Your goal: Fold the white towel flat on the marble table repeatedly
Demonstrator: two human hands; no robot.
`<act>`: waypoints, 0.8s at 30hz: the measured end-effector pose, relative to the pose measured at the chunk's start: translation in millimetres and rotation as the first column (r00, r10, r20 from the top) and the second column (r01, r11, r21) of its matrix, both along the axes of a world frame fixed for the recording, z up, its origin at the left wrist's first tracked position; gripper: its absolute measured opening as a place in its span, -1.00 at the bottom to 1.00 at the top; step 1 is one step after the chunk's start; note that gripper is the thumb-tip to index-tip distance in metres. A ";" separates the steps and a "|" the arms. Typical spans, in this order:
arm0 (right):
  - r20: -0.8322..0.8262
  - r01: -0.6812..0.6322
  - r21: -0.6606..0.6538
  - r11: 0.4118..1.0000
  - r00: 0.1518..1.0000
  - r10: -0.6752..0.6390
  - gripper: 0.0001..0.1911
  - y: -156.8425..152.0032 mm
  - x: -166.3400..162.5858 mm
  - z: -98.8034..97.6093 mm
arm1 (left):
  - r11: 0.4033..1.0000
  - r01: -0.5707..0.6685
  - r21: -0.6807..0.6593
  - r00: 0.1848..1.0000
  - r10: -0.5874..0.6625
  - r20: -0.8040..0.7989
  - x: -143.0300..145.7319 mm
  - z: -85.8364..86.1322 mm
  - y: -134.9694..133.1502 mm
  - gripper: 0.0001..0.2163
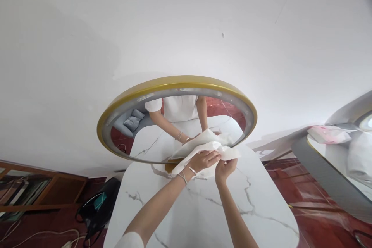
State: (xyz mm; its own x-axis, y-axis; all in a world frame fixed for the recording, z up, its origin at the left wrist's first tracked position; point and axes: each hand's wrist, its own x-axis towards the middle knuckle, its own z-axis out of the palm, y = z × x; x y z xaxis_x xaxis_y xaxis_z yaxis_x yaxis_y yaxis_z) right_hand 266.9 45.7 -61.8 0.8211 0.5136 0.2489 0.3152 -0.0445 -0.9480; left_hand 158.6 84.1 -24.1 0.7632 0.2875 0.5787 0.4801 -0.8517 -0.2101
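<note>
Pinching a white cloth (pixel 229 153) against the lower rim of the gold-framed mirror (pixel 174 82), 2 hands: left hand (pixel 205 159) grip curled over it, right hand (pixel 225 168) grip pinching from beneath. Below the mirror lies a white marble desk (pixel 203 209); behind the mirror, a white wall (pixel 87 46); below it, a red floor (pixel 290 186).

Home (gold-framed mirror (pixel 176 82), marble table (pixel 203 209)).

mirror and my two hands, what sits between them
A white cloth, in the head view: left hand and right hand both grip it against the lower glass of the mirror.
</note>
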 end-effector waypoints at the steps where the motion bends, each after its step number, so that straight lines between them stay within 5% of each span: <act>1: 0.017 0.029 0.043 0.999 0.999 -0.030 -0.86 4.5 3.7 13.9 | 1.000 -0.021 0.020 0.997 0.019 0.075 3.6 10.1 0.4 -0.76; 5: 0.227 0.097 0.367 0.925 0.955 -0.190 -0.87 30.0 25.7 82.6 | 0.985 -0.137 0.105 0.925 0.089 0.369 14.5 70.5 5.1 -0.73; 8: 0.393 0.003 0.585 0.811 0.873 -0.287 -0.93 51.0 38.7 139.6 | 0.962 -0.239 0.131 0.829 0.132 0.543 13.7 126.1 10.6 -0.75; 11: 0.531 -0.127 0.669 0.733 0.771 -0.351 -0.93 65.6 42.0 189.8 | 0.920 -0.331 0.210 0.703 0.093 0.705 7.1 174.0 15.2 -0.80; 14: 0.664 -0.266 0.664 0.699 0.641 -0.386 -0.84 71.6 40.0 216.6 | 0.885 -0.436 0.160 0.654 0.190 0.732 -0.7 198.4 16.8 -0.84; 16: 0.764 -0.340 0.563 0.753 0.560 -0.319 -0.73 72.0 39.3 213.8 | 0.856 -0.495 0.149 0.674 0.269 0.688 -6.6 198.6 15.7 -0.79; 19: 0.886 -0.394 0.335 0.856 0.441 -0.143 -0.52 69.3 41.5 179.5 | 0.827 -0.486 0.281 0.757 0.239 0.608 -19.6 178.5 10.6 -0.75; 24: 0.966 -0.589 0.027 0.808 0.223 0.131 -0.62 55.9 47.0 92.7 | 0.871 -0.353 0.343 0.865 0.165 0.473 -53.9 112.3 -4.6 -0.79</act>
